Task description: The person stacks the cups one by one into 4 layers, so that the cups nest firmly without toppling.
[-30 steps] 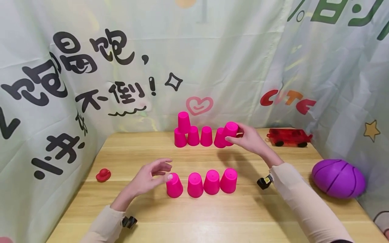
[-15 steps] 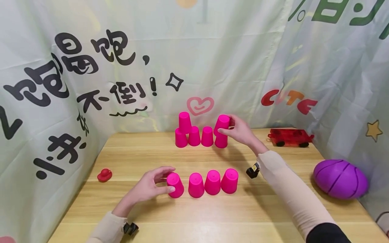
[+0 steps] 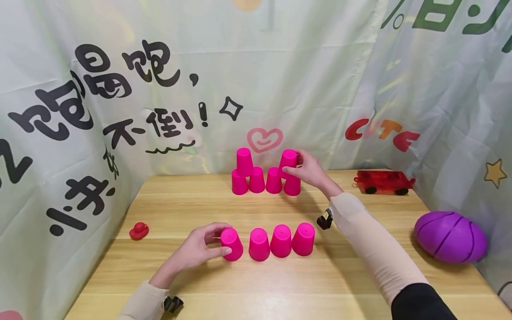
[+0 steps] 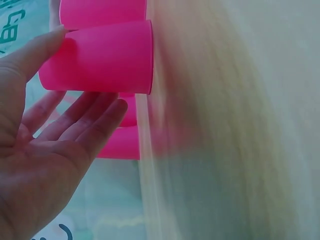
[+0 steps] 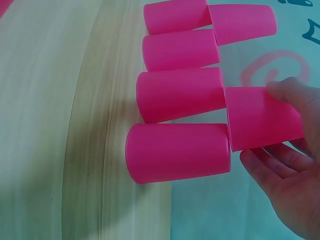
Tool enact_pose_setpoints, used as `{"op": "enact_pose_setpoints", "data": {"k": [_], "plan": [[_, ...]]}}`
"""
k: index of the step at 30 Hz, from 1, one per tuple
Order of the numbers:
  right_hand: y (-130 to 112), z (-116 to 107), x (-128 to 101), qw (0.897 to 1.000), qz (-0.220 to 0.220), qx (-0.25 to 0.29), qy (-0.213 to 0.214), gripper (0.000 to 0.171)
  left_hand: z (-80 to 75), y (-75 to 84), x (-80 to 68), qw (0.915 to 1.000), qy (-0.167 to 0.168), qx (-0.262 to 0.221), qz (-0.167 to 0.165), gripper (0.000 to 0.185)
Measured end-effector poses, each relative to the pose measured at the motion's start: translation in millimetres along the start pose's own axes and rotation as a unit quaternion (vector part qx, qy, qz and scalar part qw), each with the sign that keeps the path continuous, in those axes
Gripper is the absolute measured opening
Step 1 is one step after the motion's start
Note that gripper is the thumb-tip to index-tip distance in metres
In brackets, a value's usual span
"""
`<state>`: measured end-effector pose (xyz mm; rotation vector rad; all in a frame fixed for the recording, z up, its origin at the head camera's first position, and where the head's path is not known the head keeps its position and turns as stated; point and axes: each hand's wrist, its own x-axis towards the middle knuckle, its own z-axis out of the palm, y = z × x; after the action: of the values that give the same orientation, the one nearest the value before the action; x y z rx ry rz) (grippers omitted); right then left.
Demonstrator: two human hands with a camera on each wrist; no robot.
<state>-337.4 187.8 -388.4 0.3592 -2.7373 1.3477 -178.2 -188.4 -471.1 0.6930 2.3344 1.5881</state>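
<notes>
Eight pink cups stand upside down on the wooden table (image 3: pixel 280 284), and two more sit on top of them. My left hand (image 3: pixel 212 243) grips the leftmost cup (image 3: pixel 231 243) of the near row of four; in the left wrist view the thumb lies on this cup (image 4: pixel 100 57) and the fingers lie under it. At the back, four cups (image 3: pixel 257 180) form a row, with one cup (image 3: pixel 244 161) resting on its left pair. My right hand (image 3: pixel 307 170) holds another cup (image 3: pixel 289 161) on top of the right pair. The right wrist view shows that held cup (image 5: pixel 262 117) sitting above the back row (image 5: pixel 177 152).
A red toy car (image 3: pixel 383 182) sits at the back right and a purple ball (image 3: pixel 450 236) at the right edge. A small red toy (image 3: pixel 138 231) lies at the left. Printed cloth walls (image 3: pixel 60 133) close in the table on three sides.
My right hand carried its cup left and up, onto the right pair of the back row. My left hand went from hovering to gripping the leftmost near cup.
</notes>
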Motion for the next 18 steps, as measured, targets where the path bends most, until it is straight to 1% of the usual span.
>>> {"op": "enact_pose_setpoints", "data": {"k": [4, 14, 18], "plan": [[2.2, 1.7, 3.3, 1.000, -0.002, 0.003, 0.001, 0.065, 0.5, -0.9, 0.4, 1.0000, 0.003, 0.005, -0.001, 0.053], [2.0, 3.1, 7.4, 1.000, 0.007, 0.003, -0.002, 0.065, 0.5, 1.0, 0.9, 0.9998, 0.000, -0.011, -0.018, 0.054], [2.0, 4.3, 7.7, 1.000, 0.006, 0.004, -0.001, 0.066, 0.6, 1.3, 0.6, 0.9998, 0.002, -0.012, -0.019, 0.054]]}}
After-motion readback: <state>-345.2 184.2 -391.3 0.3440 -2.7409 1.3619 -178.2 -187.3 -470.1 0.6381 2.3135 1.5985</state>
